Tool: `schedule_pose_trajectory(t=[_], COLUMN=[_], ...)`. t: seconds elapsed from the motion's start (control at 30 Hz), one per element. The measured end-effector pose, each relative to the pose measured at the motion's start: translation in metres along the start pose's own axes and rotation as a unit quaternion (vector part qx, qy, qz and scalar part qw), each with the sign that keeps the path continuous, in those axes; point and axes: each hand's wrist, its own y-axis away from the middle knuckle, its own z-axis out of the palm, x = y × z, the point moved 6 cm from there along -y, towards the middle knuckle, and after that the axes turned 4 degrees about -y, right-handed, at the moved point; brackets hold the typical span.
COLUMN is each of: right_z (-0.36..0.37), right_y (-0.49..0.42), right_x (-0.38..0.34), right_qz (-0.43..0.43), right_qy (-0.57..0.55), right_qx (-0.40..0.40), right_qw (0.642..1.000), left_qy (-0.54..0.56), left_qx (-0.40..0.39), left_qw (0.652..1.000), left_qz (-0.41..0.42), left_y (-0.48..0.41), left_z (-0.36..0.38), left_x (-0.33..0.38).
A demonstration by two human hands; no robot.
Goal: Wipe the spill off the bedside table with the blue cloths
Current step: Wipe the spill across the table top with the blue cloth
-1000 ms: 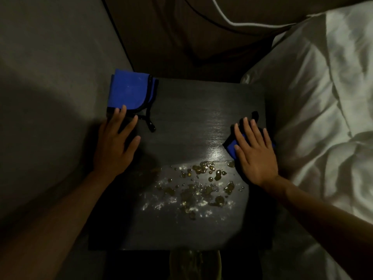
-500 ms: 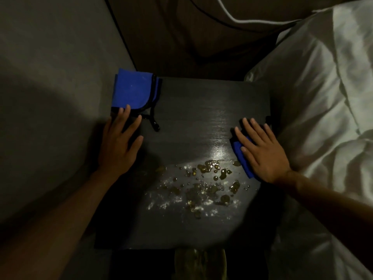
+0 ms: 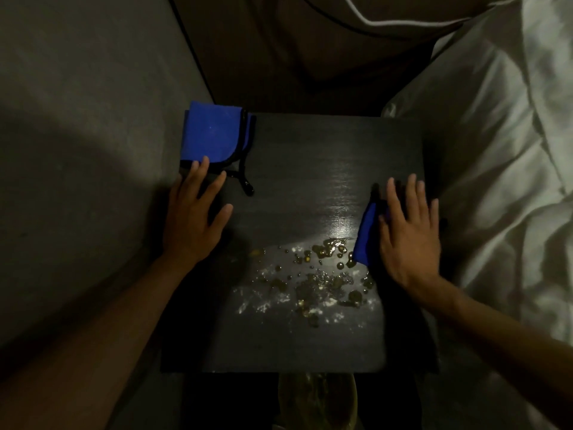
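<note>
A dark bedside table (image 3: 297, 156) carries a spill (image 3: 313, 280) of brownish drops and white smears across its front middle. A folded blue cloth (image 3: 212, 133) with black trim lies on the far left corner. My left hand (image 3: 193, 218) lies flat on the table's left side, fingertips touching that cloth's near edge. A second blue cloth (image 3: 366, 234) sits at the right side, mostly hidden under my right hand (image 3: 409, 231), which presses flat on it. The cloth's lower left corner touches the spill's right end.
White rumpled bedding (image 3: 496, 181) rises along the table's right edge. A grey wall (image 3: 77, 150) runs close on the left. A dark headboard or cushion (image 3: 294, 51) stands behind. A dim round container (image 3: 316, 401) sits below the table's front edge.
My right hand has slid the cloth toward the front, bringing its corner onto the spill's right end. My left hand has stayed by the folded cloth.
</note>
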Motion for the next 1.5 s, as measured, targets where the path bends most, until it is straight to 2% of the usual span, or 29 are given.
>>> schedule_pose_trajectory(t=[0.1,0.17,0.27,0.47,0.63,0.8,1.07,1.27,1.5], right_z=[-0.001,0.01,0.017,0.029,0.04,0.043,0.055,0.071,0.086], right_y=[-0.001,0.004,0.009,0.021,0.031,0.033,0.041,0.045,0.046], right_x=[0.01,0.016,0.014,-0.005,-0.029,-0.047,-0.092,-0.147,-0.214], right_qz=[-0.167,-0.199,-0.153,-0.005,0.108,0.167,0.201,0.153,0.162], right_qy=[0.076,0.083,0.069,0.037,0.006,0.004,-0.008,-0.014,-0.026], right_qx=[-0.036,-0.066,-0.042,-0.004,0.046,0.072,0.093,0.071,0.1], right_qw=[0.982,0.974,0.985,0.999,0.993,0.983,0.975,0.986,0.981], left_qy=[-0.004,0.0,0.012,0.028,0.025,0.028,0.022,0.038,0.047], left_qx=[0.001,0.001,0.006,0.006,0.002,0.005,0.002,0.0,-0.012], left_qw=[1.0,1.0,1.0,1.0,1.0,1.0,1.0,0.999,0.999], left_qz=[0.001,0.002,0.006,0.004,0.0,-0.004,-0.011,-0.006,-0.01], left_y=[0.0,-0.001,0.0,-0.001,-0.001,-0.001,-0.001,0.0,-0.005], left_z=[0.0,0.001,0.001,-0.001,-0.001,-0.001,-0.002,-0.005,-0.005], left_x=[0.0,-0.002,-0.002,-0.003,-0.003,-0.003,-0.004,-0.003,-0.005])
